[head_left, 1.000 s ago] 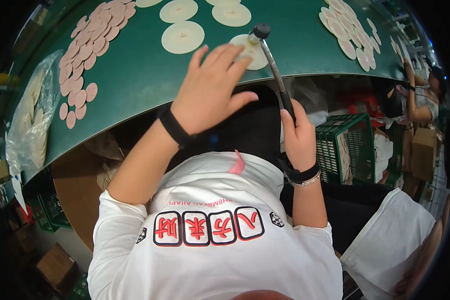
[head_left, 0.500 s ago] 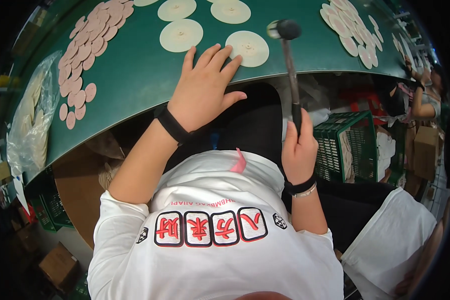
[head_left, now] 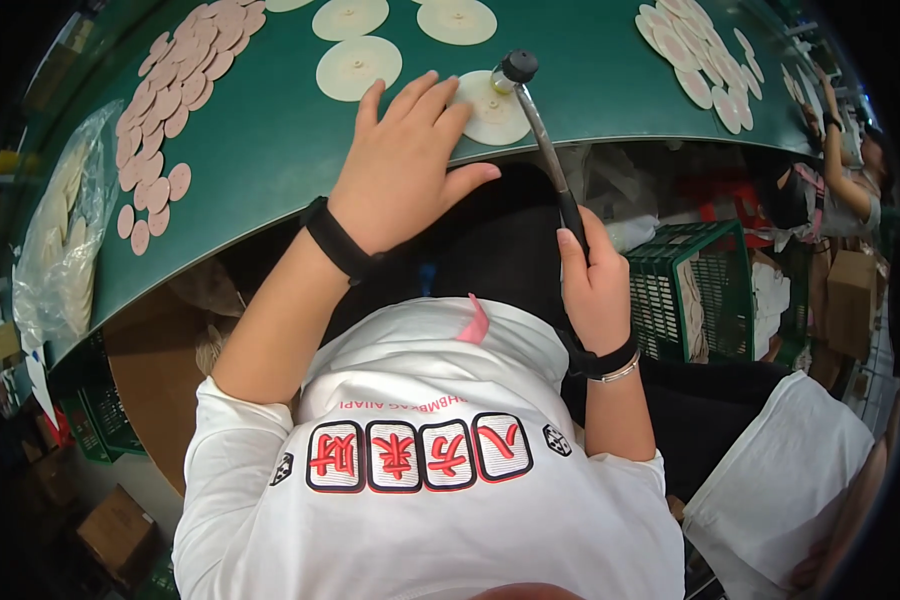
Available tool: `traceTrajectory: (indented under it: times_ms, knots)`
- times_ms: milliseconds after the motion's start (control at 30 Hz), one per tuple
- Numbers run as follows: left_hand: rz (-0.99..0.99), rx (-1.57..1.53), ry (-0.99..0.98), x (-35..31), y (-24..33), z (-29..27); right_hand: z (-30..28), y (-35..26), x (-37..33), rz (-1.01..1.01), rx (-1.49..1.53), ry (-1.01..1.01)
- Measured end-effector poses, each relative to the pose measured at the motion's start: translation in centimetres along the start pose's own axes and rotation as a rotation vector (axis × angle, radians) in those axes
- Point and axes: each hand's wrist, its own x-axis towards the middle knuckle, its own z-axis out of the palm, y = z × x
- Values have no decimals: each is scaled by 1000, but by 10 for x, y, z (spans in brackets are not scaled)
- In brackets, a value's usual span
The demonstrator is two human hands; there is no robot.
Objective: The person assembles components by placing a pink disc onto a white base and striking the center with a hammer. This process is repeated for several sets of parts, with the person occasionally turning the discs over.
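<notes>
My right hand [head_left: 597,275] is closed around the black grip of a mallet [head_left: 543,137] with a dark head and a paler face. That head is over the upper right part of a cream disc [head_left: 494,120] near the table's front edge; whether it touches the disc I cannot tell. My left hand [head_left: 400,165] has its fingers spread, palm down, with fingertips at the disc's left edge. A second cream disc [head_left: 358,70] lies just beyond the left fingertips, its small raised centre facing up. Two more, a left disc [head_left: 350,17] and a right disc [head_left: 457,20], sit farther back.
Pinkish discs [head_left: 165,110] are heaped on the green table [head_left: 270,150] at the left, beside a clear plastic bag [head_left: 70,240]. Another pile of pale discs [head_left: 700,60] lies at the right. A green crate [head_left: 670,290] stands below the edge. Another person's arm [head_left: 840,160] shows far right.
The mallet head has swung left and down from beside the disc to over it. My right hand has shifted slightly left; my left fingertips have moved slightly up and left.
</notes>
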Motion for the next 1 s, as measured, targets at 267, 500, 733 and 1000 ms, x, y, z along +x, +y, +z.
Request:
traceTrajectory:
  times_ms: [267, 500, 733, 1000]
  knots:
    - [-20, 77, -122, -7, -2, 7, 1, 12, -13, -152, -24, 171]
    - [-7, 111, -67, -13, 1, 12, 3, 7, -22, -174, -41, 181]
    - [-42, 152, -85, -13, 5, 15, 5, 12, -35, -76, -125, 108]
    - [-44, 248, -11, -3, 13, 19, -8, 4, -33, 18, 325, -4]
